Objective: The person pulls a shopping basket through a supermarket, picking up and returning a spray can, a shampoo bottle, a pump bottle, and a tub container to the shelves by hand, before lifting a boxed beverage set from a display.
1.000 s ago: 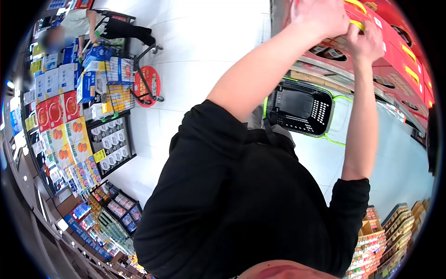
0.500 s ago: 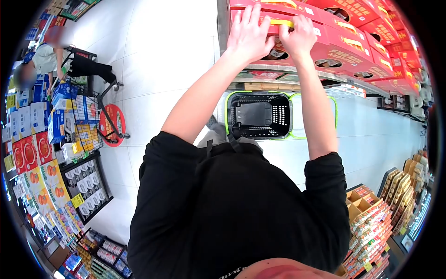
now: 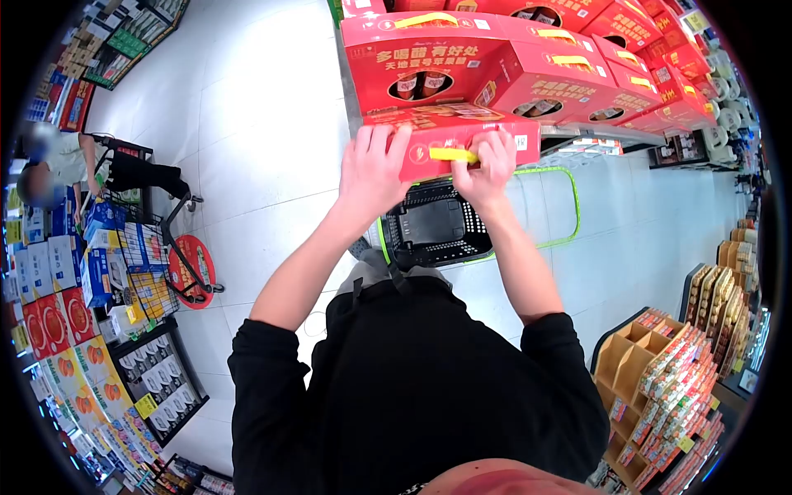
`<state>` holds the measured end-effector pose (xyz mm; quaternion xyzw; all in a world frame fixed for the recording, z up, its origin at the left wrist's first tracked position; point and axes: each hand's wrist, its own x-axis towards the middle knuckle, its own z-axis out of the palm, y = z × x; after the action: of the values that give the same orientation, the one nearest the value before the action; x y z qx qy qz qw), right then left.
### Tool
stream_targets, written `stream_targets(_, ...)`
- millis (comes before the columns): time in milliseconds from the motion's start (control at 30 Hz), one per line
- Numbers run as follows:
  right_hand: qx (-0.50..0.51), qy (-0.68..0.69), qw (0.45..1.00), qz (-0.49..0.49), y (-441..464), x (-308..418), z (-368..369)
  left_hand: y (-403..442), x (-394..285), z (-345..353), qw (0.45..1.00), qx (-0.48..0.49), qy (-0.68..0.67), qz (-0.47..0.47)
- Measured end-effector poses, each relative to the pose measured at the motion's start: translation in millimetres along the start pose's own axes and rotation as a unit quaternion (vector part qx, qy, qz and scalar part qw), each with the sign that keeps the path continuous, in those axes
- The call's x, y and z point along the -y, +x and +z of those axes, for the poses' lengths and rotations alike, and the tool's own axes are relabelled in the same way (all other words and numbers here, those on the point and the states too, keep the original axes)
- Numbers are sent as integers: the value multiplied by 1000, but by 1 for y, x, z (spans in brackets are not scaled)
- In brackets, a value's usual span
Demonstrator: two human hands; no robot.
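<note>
A red drink gift box (image 3: 421, 165) with a yellow carry handle is between my hands, in front of the stacked display. My right hand (image 3: 485, 165) is closed around the handle. My left hand (image 3: 373, 163) grips the box's left end, fingers over its far edge. Beyond it, more red boxes (image 3: 429, 62) with yellow handles are stacked on a shelf; bottles show through their oval windows. Below the box stands a black shopping basket (image 3: 398, 239) with a green rim, partly hidden by the box and my right forearm.
On the left, a person (image 3: 70, 157) stands by a loaded shopping cart (image 3: 140, 256). A red round floor sticker (image 3: 198, 247) lies under the cart. Boxed goods (image 3: 74, 363) line the left side. A wooden display rack (image 3: 623, 371) stands at lower right.
Both hands have drawn the red gift box off the display toward my body, above the basket. The front of the box behind it now shows. The view has shifted slightly.
</note>
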<state>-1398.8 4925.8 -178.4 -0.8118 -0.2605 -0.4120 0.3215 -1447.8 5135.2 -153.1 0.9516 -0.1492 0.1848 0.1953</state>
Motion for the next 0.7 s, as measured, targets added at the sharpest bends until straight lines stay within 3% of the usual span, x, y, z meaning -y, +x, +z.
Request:
stream_targets(267,23,22,997,77,-75,36,-35,-75,-25,37,997,-69,39,21)
stream_targets(700,95,6,988,121,-149,54,-53,-144,-27,73,1000,-30,-3,3)
